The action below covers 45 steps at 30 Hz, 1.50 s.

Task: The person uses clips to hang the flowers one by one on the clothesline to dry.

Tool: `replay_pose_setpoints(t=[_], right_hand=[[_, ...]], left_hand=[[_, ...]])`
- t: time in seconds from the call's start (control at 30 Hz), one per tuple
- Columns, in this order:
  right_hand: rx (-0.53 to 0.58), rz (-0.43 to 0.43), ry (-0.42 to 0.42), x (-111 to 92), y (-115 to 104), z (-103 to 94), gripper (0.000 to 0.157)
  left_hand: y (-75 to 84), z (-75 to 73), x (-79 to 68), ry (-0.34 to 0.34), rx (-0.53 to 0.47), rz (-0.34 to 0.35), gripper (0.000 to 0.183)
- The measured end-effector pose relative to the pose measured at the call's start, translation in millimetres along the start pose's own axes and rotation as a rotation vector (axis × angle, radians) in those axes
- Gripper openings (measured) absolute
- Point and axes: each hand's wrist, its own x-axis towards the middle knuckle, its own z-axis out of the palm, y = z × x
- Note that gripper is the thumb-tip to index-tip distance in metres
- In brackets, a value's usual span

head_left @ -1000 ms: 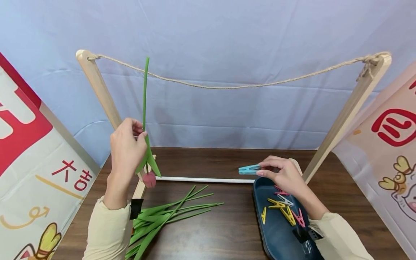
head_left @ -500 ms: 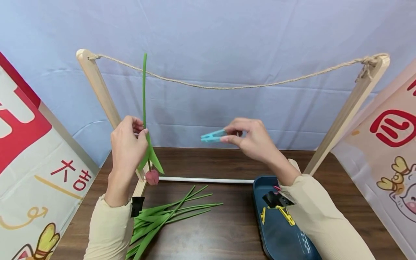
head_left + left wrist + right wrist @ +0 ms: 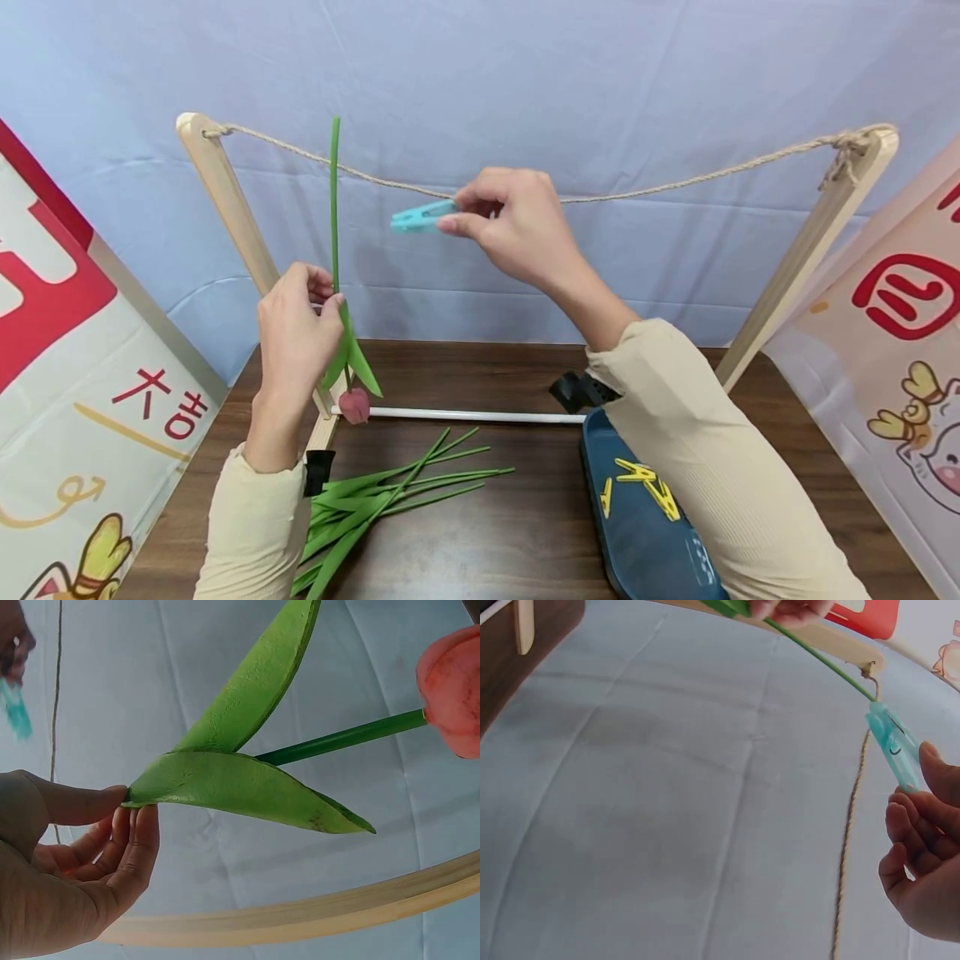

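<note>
A pink tulip (image 3: 354,406) hangs head down, its green stem pointing up and crossing the twine (image 3: 420,190) in the head view. My left hand (image 3: 298,325) pinches it between thumb and fingers where the leaves meet the stem; the left wrist view shows that grip and the flower (image 3: 454,690). My right hand (image 3: 517,221) pinches a light blue clothespin (image 3: 420,218) by its handle end, to the right of the stem and close to the twine. In the right wrist view the clothespin (image 3: 894,742) points toward the stem; whether it touches the stem I cannot tell.
Wooden posts (image 3: 810,258) hold the twine at both ends. More green-stemmed flowers (image 3: 375,508) lie on the brown table (image 3: 525,517). A dark blue tray (image 3: 637,550) with yellow clothespins (image 3: 660,498) stands at the right, partly under my right sleeve. A white rod (image 3: 472,415) crosses behind.
My right hand has risen from the tray and moved left with the blue clothespin, up to the twine's height. My left hand has stayed nearly still, the tulip shifting only slightly.
</note>
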Motion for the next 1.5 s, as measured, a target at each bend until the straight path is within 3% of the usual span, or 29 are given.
replay_pose_setpoints(t=[0.17, 0.4, 0.73, 1.13, 1.5], right_hand=[[-0.020, 0.027, 0.011, 19, -14, 0.9, 0.013], [-0.064, -0.002, 0.062, 35, -26, 2.8, 0.016], [-0.158, 0.006, 0.137, 36, -26, 12.4, 0.022], [-0.158, 0.069, 0.077, 37, -20, 22.9, 0.015], [-0.097, 0.079, 0.037, 36, -26, 31.6, 0.017]], left_hand=[[1.3, 0.4, 0.2, -0.003, -0.006, 0.006, 0.009], [2.1, 2.7, -0.3, -0.012, -0.016, 0.014, 0.009], [0.2, 6.8, -0.8, -0.021, -0.015, 0.043, 0.010], [-8.0, 12.6, -4.6, -0.041, 0.009, 0.047, 0.009], [-9.3, 12.8, -8.2, -0.069, -0.003, 0.117, 0.012]])
